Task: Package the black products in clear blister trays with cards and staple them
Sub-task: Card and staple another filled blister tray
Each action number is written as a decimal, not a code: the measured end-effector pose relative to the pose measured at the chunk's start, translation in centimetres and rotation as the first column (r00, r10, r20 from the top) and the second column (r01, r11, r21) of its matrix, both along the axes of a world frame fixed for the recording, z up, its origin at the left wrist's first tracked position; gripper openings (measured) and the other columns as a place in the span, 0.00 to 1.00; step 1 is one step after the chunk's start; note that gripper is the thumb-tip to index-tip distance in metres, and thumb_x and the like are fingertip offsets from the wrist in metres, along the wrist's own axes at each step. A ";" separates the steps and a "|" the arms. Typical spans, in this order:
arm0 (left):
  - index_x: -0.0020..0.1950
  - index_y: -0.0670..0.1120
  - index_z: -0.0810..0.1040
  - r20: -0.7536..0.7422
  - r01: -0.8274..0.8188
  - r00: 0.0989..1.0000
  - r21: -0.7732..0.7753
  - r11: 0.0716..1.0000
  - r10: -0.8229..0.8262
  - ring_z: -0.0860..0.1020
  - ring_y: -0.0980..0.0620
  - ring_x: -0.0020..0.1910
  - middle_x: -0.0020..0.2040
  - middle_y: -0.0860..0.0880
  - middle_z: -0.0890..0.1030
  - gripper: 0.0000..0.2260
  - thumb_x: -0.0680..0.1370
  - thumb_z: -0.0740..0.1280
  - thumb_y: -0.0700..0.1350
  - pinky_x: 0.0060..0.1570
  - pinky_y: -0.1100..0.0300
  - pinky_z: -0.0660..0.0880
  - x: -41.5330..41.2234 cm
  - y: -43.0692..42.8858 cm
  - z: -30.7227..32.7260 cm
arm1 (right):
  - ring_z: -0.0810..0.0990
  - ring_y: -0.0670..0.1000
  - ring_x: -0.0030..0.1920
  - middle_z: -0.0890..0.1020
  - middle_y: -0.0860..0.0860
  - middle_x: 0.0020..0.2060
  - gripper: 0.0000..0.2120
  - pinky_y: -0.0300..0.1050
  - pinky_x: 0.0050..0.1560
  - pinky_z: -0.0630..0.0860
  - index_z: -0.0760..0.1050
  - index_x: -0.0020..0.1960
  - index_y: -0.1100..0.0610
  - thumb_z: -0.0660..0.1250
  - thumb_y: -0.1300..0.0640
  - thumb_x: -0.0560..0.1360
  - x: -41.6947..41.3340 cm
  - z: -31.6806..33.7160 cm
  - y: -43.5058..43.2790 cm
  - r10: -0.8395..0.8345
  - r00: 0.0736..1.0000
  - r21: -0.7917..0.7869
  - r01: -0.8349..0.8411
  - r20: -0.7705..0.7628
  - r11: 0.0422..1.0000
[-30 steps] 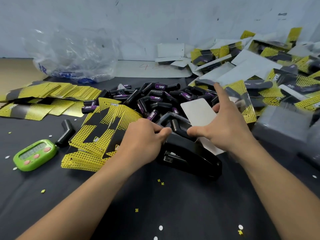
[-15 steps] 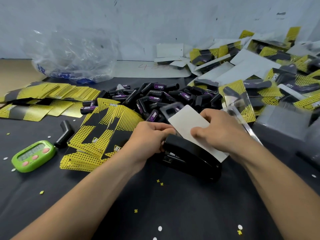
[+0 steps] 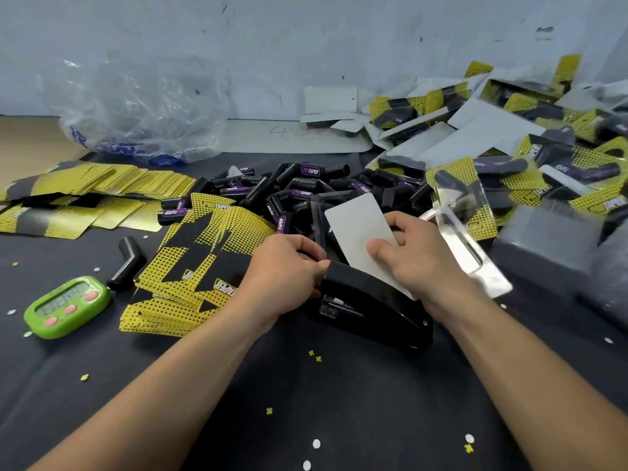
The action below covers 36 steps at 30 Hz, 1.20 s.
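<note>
A blister pack lies white card back (image 3: 357,228) up, its near end slid into the mouth of the black stapler (image 3: 377,304) on the dark table. My right hand (image 3: 413,258) holds the pack, thumb pressed on the card. My left hand (image 3: 287,271) grips the pack's left edge at the stapler's nose. Behind them lies a heap of loose black products (image 3: 306,193). A stack of yellow-and-black cards (image 3: 193,266) sits left of my left hand. One clear blister tray (image 3: 467,239) lies just right of my right hand.
Finished packs (image 3: 530,147) pile up at the back right. More yellow cards (image 3: 85,188) spread at the far left, beside a crumpled plastic bag (image 3: 136,113). A green timer (image 3: 66,305) and one stray black product (image 3: 127,263) lie at the near left. A wall rises behind.
My right hand closed from a spread pose onto the card. Both hands slid the pack, card up, into the stapler's mouth. The stapler stayed put.
</note>
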State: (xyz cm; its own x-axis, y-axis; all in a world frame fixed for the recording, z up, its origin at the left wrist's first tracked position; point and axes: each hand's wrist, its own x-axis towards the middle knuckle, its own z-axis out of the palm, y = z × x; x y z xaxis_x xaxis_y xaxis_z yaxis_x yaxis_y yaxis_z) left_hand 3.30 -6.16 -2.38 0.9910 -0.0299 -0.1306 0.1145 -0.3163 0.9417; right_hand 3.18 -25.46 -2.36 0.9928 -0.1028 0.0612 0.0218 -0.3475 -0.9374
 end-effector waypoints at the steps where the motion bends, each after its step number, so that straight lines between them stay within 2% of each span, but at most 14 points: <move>1: 0.42 0.42 0.83 -0.011 0.003 1.000 -0.001 1.000 -0.003 0.83 0.48 0.34 0.38 0.40 0.86 0.04 0.76 0.74 0.35 0.35 0.56 0.82 0.0 0.0 0.0 | 0.86 0.45 0.42 0.88 0.44 0.43 0.09 0.41 0.38 0.78 0.78 0.52 0.47 0.70 0.60 0.78 0.0 -0.2 0.0 -0.005 1.000 -0.046 0.006 0.016 0.999; 4: 0.43 0.41 0.82 -0.027 -0.019 0.999 -0.078 0.997 0.017 0.82 0.51 0.31 0.33 0.43 0.83 0.04 0.76 0.73 0.33 0.32 0.60 0.80 0.0 0.1 0.3 | 0.85 0.45 0.43 0.87 0.42 0.42 0.06 0.47 0.41 0.80 0.78 0.51 0.46 0.67 0.57 0.77 0.3 -0.6 -0.4 -0.059 0.992 -0.158 0.077 0.113 0.984; 6: 0.45 0.40 0.81 -0.047 -0.058 0.998 -0.193 0.979 0.050 0.79 0.53 0.28 0.32 0.46 0.83 0.05 0.75 0.73 0.31 0.28 0.64 0.76 -0.1 -0.1 0.6 | 0.84 0.44 0.42 0.86 0.41 0.41 0.05 0.48 0.42 0.80 0.79 0.49 0.47 0.65 0.55 0.79 0.6 -0.6 -0.7 -0.126 0.973 -0.079 0.144 0.191 0.986; 8: 0.49 0.38 0.81 -0.051 -0.112 0.994 -0.296 0.949 0.102 0.80 0.53 0.27 0.32 0.45 0.84 0.07 0.74 0.73 0.30 0.27 0.64 0.76 -0.1 -0.3 0.8 | 0.84 0.46 0.44 0.86 0.41 0.41 0.09 0.49 0.45 0.79 0.81 0.45 0.48 0.64 0.54 0.81 0.9 -0.6 -0.9 -0.225 0.951 0.068 0.216 0.213 0.974; 10: 0.53 0.35 0.80 -0.031 -0.154 0.988 -0.348 0.925 0.153 0.82 0.51 0.28 0.34 0.43 0.85 0.08 0.75 0.72 0.30 0.28 0.62 0.79 -0.1 -0.5 0.8 | 0.84 0.51 0.44 0.86 0.45 0.39 0.12 0.49 0.46 0.80 0.83 0.43 0.49 0.64 0.56 0.82 1.1 -0.4 -0.8 -0.294 0.950 0.244 0.261 0.109 0.934; 11: 0.54 0.33 0.79 -0.025 -0.165 0.985 -0.368 0.915 0.168 0.83 0.50 0.29 0.35 0.41 0.86 0.08 0.76 0.72 0.29 0.30 0.61 0.79 -0.1 -0.6 0.8 | 0.83 0.51 0.39 0.85 0.47 0.36 0.12 0.49 0.42 0.79 0.84 0.44 0.51 0.64 0.56 0.82 1.1 -0.2 -0.8 -0.285 0.958 0.346 0.261 0.020 0.901; 13: 0.56 0.33 0.79 -0.021 -0.176 0.983 -0.393 0.903 0.182 0.84 0.50 0.32 0.38 0.39 0.86 0.09 0.76 0.72 0.29 0.33 0.60 0.81 -0.1 -0.7 0.6 | 0.73 0.50 0.25 0.79 0.51 0.29 0.11 0.44 0.29 0.73 0.84 0.50 0.58 0.64 0.57 0.82 0.9 0.4 -0.9 -0.131 0.981 0.484 0.185 -0.143 0.855; 15: 0.55 0.35 0.79 -0.024 -0.177 0.983 -0.396 0.901 0.182 0.85 0.48 0.33 0.39 0.39 0.86 0.10 0.76 0.72 0.30 0.35 0.58 0.82 0.0 -0.8 0.5 | 0.65 0.48 0.20 0.77 0.53 0.27 0.12 0.40 0.22 0.67 0.84 0.54 0.59 0.63 0.56 0.82 0.3 0.9 -1.1 0.058 0.969 0.397 0.044 -0.241 0.917; 18: 0.54 0.36 0.78 -0.037 -0.182 0.982 -0.415 0.892 0.183 0.85 0.48 0.33 0.37 0.41 0.86 0.09 0.76 0.71 0.29 0.33 0.58 0.81 0.2 -0.8 0.4 | 0.75 0.46 0.24 0.81 0.52 0.30 0.12 0.37 0.24 0.71 0.86 0.48 0.55 0.64 0.56 0.82 -0.5 1.4 -0.4 0.146 0.945 0.131 -0.112 -0.293 0.985; 21: 0.53 0.37 0.79 -0.063 -0.201 0.979 -0.435 0.878 0.193 0.85 0.49 0.32 0.35 0.43 0.85 0.07 0.78 0.71 0.30 0.30 0.61 0.79 0.4 -0.9 0.4 | 0.82 0.46 0.35 0.86 0.50 0.37 0.11 0.39 0.35 0.77 0.85 0.47 0.54 0.66 0.53 0.81 -0.7 1.4 -0.2 0.159 0.933 -0.038 -0.181 -0.324 0.983; 25: 0.53 0.38 0.80 -0.077 -0.195 0.981 -0.448 0.873 0.179 0.84 0.50 0.31 0.33 0.45 0.84 0.06 0.78 0.70 0.31 0.29 0.63 0.78 0.3 -1.0 0.4 | 0.78 0.45 0.34 0.81 0.47 0.31 0.10 0.38 0.33 0.74 0.84 0.43 0.58 0.68 0.56 0.80 -0.3 0.8 -0.1 0.082 0.958 -0.080 -0.108 -0.276 0.991; 28: 0.55 0.37 0.79 -0.078 -0.188 0.982 -0.458 0.869 0.171 0.85 0.50 0.31 0.34 0.46 0.85 0.07 0.79 0.68 0.30 0.29 0.62 0.80 0.2 -1.0 0.4 | 0.78 0.45 0.35 0.81 0.45 0.30 0.10 0.41 0.36 0.73 0.83 0.40 0.54 0.68 0.57 0.79 -0.2 0.2 0.2 0.013 0.979 -0.091 -0.032 -0.202 0.995; 32: 0.57 0.36 0.79 -0.065 -0.177 0.984 -0.466 0.867 0.166 0.85 0.47 0.34 0.39 0.41 0.86 0.12 0.74 0.73 0.29 0.32 0.60 0.81 -0.1 -0.8 0.6 | 0.79 0.44 0.36 0.83 0.42 0.32 0.11 0.41 0.37 0.71 0.83 0.38 0.51 0.68 0.57 0.78 0.2 0.0 -0.3 -0.087 0.992 -0.133 0.074 -0.092 0.988; 36: 0.55 0.37 0.80 -0.071 -0.180 0.984 -0.465 0.867 0.166 0.81 0.49 0.30 0.35 0.43 0.83 0.15 0.71 0.75 0.27 0.30 0.61 0.79 0.0 -1.0 0.4 | 0.80 0.45 0.38 0.83 0.40 0.32 0.11 0.41 0.37 0.71 0.83 0.38 0.49 0.67 0.56 0.78 0.5 -0.2 -0.5 -0.115 0.992 -0.206 0.100 -0.061 0.973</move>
State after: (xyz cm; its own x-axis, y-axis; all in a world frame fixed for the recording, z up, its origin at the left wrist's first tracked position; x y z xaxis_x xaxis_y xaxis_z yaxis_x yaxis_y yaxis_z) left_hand 3.29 -7.12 -1.93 0.9822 0.0775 -0.1714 0.1545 0.1870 0.9701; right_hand 3.64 -25.99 -2.57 0.9792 -0.2018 0.0208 -0.0905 -0.5263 -0.8455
